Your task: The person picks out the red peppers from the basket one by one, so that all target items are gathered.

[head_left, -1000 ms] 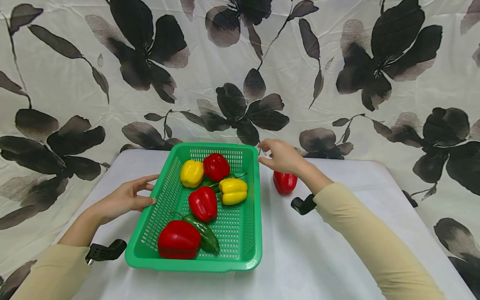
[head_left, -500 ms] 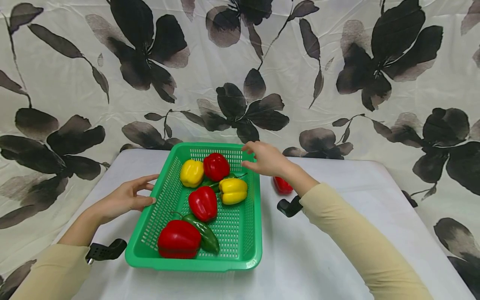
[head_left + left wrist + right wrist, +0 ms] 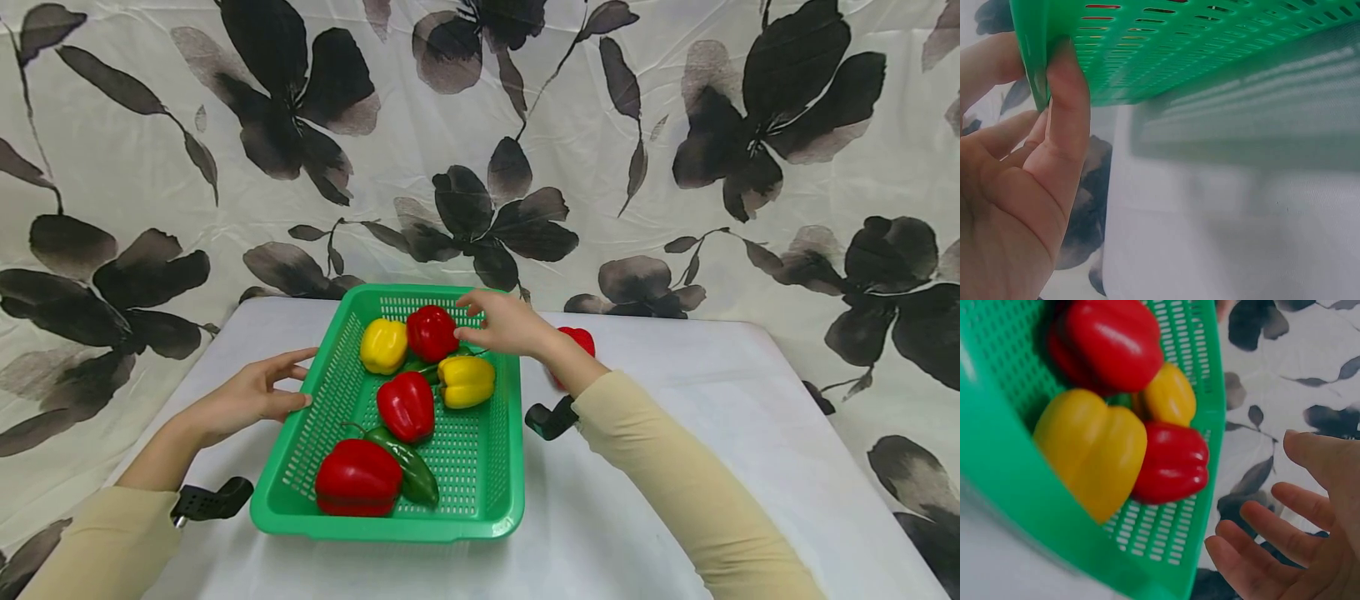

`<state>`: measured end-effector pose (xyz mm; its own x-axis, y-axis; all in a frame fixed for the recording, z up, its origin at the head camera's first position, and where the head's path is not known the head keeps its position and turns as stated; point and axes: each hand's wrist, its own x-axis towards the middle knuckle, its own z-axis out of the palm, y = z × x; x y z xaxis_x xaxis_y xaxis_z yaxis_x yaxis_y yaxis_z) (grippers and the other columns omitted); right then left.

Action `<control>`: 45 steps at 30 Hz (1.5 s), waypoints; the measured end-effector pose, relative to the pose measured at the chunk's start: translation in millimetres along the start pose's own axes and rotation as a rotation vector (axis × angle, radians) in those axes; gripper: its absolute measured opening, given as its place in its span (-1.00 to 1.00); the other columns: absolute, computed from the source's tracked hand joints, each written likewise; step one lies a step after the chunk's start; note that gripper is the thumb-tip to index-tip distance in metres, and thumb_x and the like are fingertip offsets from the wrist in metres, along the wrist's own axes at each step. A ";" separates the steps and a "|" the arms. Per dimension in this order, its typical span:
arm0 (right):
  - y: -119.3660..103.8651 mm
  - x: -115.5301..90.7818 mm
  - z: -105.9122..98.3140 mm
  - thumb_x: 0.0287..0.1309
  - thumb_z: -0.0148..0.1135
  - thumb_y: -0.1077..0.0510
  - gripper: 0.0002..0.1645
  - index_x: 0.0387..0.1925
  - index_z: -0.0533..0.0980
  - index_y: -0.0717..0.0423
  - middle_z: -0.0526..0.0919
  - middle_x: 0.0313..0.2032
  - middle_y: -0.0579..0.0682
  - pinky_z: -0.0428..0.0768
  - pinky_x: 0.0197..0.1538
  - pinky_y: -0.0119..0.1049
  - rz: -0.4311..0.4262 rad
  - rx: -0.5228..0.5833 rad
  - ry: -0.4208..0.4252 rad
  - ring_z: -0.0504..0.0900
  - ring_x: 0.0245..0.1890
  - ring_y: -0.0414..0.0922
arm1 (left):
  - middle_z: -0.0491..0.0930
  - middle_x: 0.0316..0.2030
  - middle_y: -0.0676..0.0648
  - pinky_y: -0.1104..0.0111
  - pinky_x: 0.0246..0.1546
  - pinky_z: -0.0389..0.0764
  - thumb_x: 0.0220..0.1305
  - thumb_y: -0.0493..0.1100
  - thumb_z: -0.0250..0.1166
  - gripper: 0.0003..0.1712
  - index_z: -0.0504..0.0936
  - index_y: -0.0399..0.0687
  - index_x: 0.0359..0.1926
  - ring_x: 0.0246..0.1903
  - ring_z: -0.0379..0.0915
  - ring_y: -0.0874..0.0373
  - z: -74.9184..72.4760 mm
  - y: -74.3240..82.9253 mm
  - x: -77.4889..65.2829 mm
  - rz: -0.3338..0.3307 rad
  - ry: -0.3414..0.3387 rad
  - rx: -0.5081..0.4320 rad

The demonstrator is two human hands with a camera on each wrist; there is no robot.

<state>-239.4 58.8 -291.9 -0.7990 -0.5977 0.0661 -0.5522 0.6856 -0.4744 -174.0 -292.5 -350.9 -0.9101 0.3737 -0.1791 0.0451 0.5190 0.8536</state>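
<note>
A green plastic basket (image 3: 390,530) stands on the table with several peppers in it. My left hand (image 3: 232,404) pinches its left rim, the thumb against the outer wall in the left wrist view. Over the far right corner is my right hand (image 3: 504,323), fingers relaxed and holding nothing. Its fingertips are beside a red bell pepper (image 3: 431,332); whether they touch is unclear. Around that pepper lie a yellow bell pepper (image 3: 383,347), another yellow one (image 3: 467,382) and a partly hidden green chili (image 3: 422,369). Nearer me are two red bell peppers (image 3: 407,407) and a green chili (image 3: 411,471).
Another red bell pepper (image 3: 579,340) lies on the white-covered table (image 3: 660,400) right of the basket, partly hidden by my right forearm. A floral cloth (image 3: 465,125) hangs behind the table. A black wrist camera (image 3: 551,419) juts below my right wrist.
My right hand has moved left, from outside the basket's far right corner to over its inside. The left hand, the basket and the peppers have stayed put.
</note>
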 end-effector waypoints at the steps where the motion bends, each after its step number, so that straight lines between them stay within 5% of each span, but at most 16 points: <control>1: -1.8 0.4 1.1 0.17 0.17 0.04 -0.48 0.13 0.39 0.17 0.56 0.01 0.15 0.56 -0.05 -0.25 0.007 0.018 -0.006 0.61 -0.16 -0.06 | 0.25 0.15 -0.40 0.16 -0.22 0.63 0.22 -0.14 0.20 -0.15 -0.05 -0.17 0.41 -0.21 0.56 -0.01 0.2 -0.3 0.2 -0.005 0.003 -0.002; 10: -13.1 5.2 14.3 0.19 0.14 0.02 -0.42 0.19 0.32 0.17 0.55 0.02 0.15 0.58 -0.14 -0.34 0.075 0.118 -0.058 0.59 -0.13 -0.05 | 0.24 0.15 -0.39 0.15 -0.21 0.63 0.22 -0.15 0.20 -0.15 -0.05 -0.16 0.41 -0.21 0.57 -0.02 1.3 -3.2 1.9 -0.005 0.007 -0.007; 24: -23.8 9.7 31.7 0.20 0.13 0.03 -0.44 0.18 0.32 0.18 0.53 0.05 0.12 0.52 0.03 -0.25 0.094 0.184 -0.106 0.50 0.05 -0.02 | 0.24 0.15 -0.40 0.15 -0.22 0.63 0.22 -0.15 0.20 -0.16 -0.05 -0.16 0.41 -0.22 0.57 0.00 1.1 -2.0 0.8 -0.004 0.007 -0.002; 33: -28.7 11.1 45.9 0.19 0.15 0.00 -0.39 0.21 0.30 0.15 0.52 0.05 0.12 0.56 -0.31 -0.44 0.158 0.280 -0.171 0.65 -0.33 0.02 | 0.25 0.15 -0.39 0.16 -0.23 0.63 0.22 -0.16 0.20 -0.16 -0.04 -0.16 0.41 -0.22 0.57 -0.02 1.2 -2.3 1.1 0.000 0.007 -0.006; 45: -31.8 12.4 60.4 0.17 0.18 0.03 -0.39 0.23 0.30 0.12 0.48 0.10 0.17 0.62 -0.35 -0.38 0.201 0.325 -0.244 0.65 -0.30 0.10 | 0.26 0.14 -0.39 0.14 -0.23 0.63 0.21 -0.15 0.21 -0.15 -0.04 -0.16 0.41 -0.23 0.58 -0.01 1.0 -2.5 2.4 0.001 0.010 0.000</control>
<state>-217.4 4.4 -329.0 -0.7814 -0.5736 -0.2458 -0.2578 0.6554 -0.7100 -175.9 -292.1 -354.0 -0.9142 0.3662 -0.1734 0.0458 0.5185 0.8539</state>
